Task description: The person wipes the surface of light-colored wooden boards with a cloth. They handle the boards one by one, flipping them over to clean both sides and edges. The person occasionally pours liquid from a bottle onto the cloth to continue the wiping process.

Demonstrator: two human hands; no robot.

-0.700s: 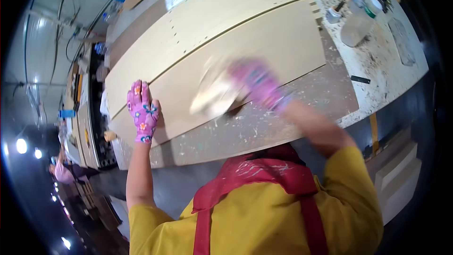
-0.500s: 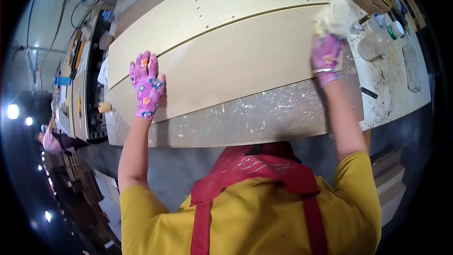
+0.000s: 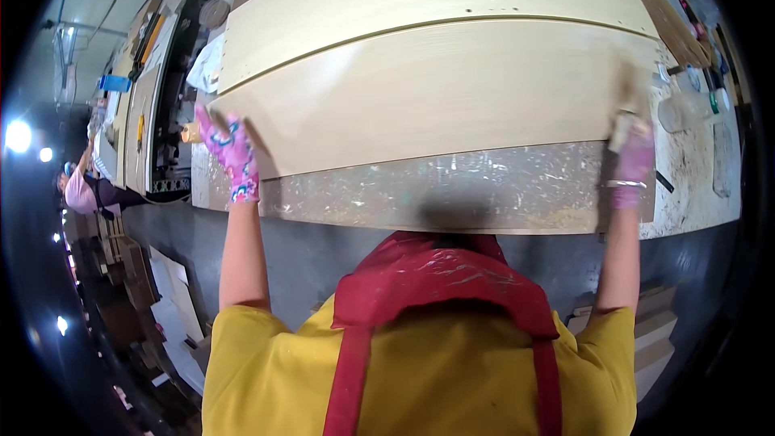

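Two long pale wooden boards lie side by side, a dark seam between them; the near board [image 3: 452, 89] is plain, and the far board [image 3: 387, 8] has small dark holes. My left hand [image 3: 230, 148], in a pink flowered glove, is open with fingers apart at the near board's left end; whether it touches the board I cannot tell. My right hand [image 3: 634, 153], in a matching glove and smeared by motion, is closed at the near board's right end. From it a cream rag [image 3: 623, 113] stretches over the board, blurred.
Under the boards is a paint-spotted worktable [image 3: 420, 194]. At the right a stained white surface [image 3: 694, 186] bears a clear plastic bottle [image 3: 684, 111] and a brown wooden piece [image 3: 666, 16]. Far left, another person [image 3: 85, 186] stands near a long bench. A tan roll [image 3: 190, 132] sits by my left hand.
My right hand has come nearer and to the right with the rag. My left hand has drawn back toward the board's left end, its fingers spreading. The whole view has shifted.
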